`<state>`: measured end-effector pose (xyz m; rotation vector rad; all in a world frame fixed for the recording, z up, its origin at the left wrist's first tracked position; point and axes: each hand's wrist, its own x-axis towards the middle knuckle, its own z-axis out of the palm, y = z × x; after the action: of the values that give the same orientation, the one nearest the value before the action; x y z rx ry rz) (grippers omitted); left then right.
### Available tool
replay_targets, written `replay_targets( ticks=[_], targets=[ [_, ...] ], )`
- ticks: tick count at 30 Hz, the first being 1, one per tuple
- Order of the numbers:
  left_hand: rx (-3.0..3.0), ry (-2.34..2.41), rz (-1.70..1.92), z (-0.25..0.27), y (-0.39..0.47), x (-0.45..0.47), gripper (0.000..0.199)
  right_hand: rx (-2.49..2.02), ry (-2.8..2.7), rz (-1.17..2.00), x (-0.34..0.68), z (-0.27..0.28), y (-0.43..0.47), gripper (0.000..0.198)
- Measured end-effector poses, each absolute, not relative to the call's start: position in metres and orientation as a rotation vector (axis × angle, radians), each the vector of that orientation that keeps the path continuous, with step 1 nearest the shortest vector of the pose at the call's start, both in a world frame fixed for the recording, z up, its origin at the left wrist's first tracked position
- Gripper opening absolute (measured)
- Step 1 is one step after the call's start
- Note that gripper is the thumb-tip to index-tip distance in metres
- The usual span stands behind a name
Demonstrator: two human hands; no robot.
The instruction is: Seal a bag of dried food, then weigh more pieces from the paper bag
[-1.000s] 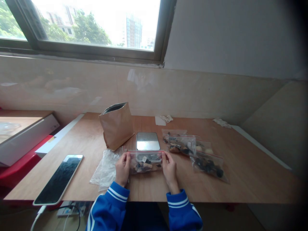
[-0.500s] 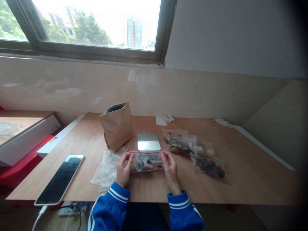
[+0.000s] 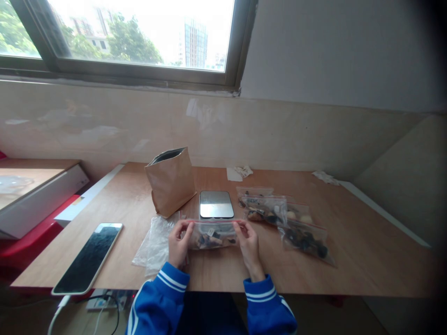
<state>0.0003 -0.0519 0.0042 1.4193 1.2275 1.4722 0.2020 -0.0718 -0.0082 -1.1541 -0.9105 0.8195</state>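
Observation:
A clear zip bag (image 3: 213, 239) with a red seal strip and small dark and brown pieces inside is stretched between my two hands, near the table's front. My left hand (image 3: 179, 244) pinches its upper left corner, while my right hand (image 3: 248, 244) pinches the upper right corner. Just behind the bag lies a flat scale (image 3: 216, 204) with a shiny metal top. Empty-looking clear plastic bags (image 3: 155, 246) lie flat beside my left hand. An open brown paper bag (image 3: 171, 184) stands upright behind them.
Several filled zip bags, one with dark round pieces (image 3: 305, 242), lie on the right of the wooden table (image 3: 370, 251). A phone (image 3: 89, 260) with a white cable rests at the front left. Crumpled tissue (image 3: 244, 171) lies at the back edge. A window (image 3: 139, 37) is above.
The view has shifted very slightly. Both hands keep their pinch on the zip bag's top edge, and nothing else has visibly moved.

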Motion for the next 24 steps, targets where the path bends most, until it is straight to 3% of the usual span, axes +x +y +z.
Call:
replay_targets(
  ticks=[8,24],
  targets=[
    [1.292,1.075,1.407,0.009,-0.054,0.004,0.019,-0.934,-0.835,1.160,0.202,-0.011,-0.072,0.023],
    [1.256,1.142,1.394,0.013,-0.057,0.004,0.023,-1.094,-1.115,0.928,0.202,-0.007,-0.076,0.022]
  ],
)
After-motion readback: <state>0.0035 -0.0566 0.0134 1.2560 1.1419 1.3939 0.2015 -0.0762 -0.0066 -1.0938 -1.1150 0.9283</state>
